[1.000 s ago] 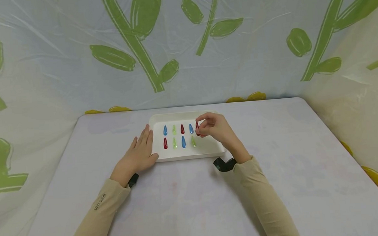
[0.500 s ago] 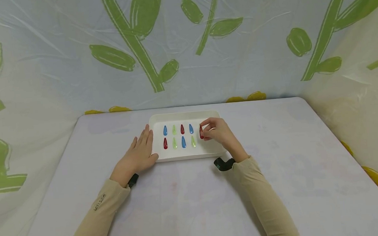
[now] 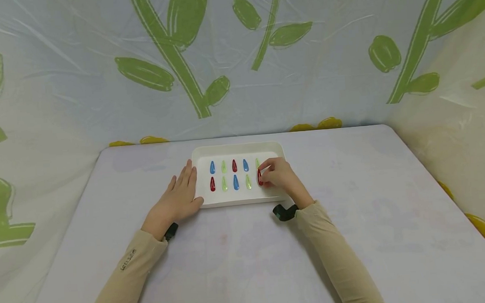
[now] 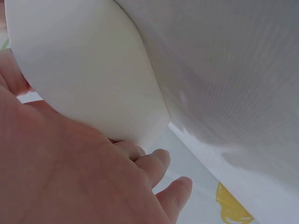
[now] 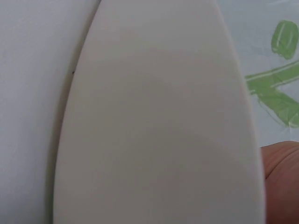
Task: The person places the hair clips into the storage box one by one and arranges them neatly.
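Observation:
A white tray (image 3: pixel 229 201) holds small teardrop snap hair clips in two rows, in blue, green and red. My right hand (image 3: pixel 280 174) pinches a red hair clip (image 3: pixel 260 177) between thumb and fingertips, low over the right end of the front row. Just behind it, a green hair clip (image 3: pixel 257 162) ends the back row, partly covered by the fingers. My left hand (image 3: pixel 180 195) lies with fingers extended along the tray's left edge. In the left wrist view, its fingers (image 4: pixel 154 165) rest against the tray's outer wall (image 4: pixel 88 65).
The tray stands on a pale cloth-covered table (image 3: pixel 224 264). A plastic sheet with printed green leaves (image 3: pixel 188 15) hangs behind the table and along its sides. A dark wrist camera (image 3: pixel 285 212) sits beneath the right wrist, near the tray's front right corner.
My right hand has moved toward the front and slightly right with the red hair clip, from the back row to the front row, uncovering the green clip behind. The left hand stays put.

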### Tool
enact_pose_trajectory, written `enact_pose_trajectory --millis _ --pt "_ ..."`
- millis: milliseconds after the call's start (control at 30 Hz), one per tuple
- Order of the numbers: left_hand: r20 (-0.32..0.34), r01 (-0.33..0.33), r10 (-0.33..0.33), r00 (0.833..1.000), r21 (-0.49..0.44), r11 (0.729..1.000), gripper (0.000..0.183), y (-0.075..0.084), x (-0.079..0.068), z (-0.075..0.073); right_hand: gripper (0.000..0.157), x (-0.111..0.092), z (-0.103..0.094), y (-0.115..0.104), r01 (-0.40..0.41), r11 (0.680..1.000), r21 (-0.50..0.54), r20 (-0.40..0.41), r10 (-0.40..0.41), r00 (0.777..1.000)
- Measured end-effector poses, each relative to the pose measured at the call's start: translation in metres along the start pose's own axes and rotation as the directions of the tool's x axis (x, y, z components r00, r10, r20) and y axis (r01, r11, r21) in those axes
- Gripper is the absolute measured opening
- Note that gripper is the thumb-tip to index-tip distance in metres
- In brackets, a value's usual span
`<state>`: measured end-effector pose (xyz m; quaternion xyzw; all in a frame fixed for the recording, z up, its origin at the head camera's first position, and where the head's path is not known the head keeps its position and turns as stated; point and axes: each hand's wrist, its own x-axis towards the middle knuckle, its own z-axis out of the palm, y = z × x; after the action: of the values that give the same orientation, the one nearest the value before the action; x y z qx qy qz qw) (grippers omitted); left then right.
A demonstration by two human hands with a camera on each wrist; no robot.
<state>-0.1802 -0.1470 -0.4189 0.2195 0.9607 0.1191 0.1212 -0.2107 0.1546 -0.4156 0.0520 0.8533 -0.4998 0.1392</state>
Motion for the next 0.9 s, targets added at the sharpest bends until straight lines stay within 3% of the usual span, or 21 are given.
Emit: enact_pose_trajectory --millis 900 --pt "0.021 0.011 -0.011 1.0 -0.026 1.0 0.085 -0.0031 0.0039 0.0015 0.022 -0.0039 0.0064 -0.002 0.034 0.99 -0.14 -0.051 -0.042 0.998"
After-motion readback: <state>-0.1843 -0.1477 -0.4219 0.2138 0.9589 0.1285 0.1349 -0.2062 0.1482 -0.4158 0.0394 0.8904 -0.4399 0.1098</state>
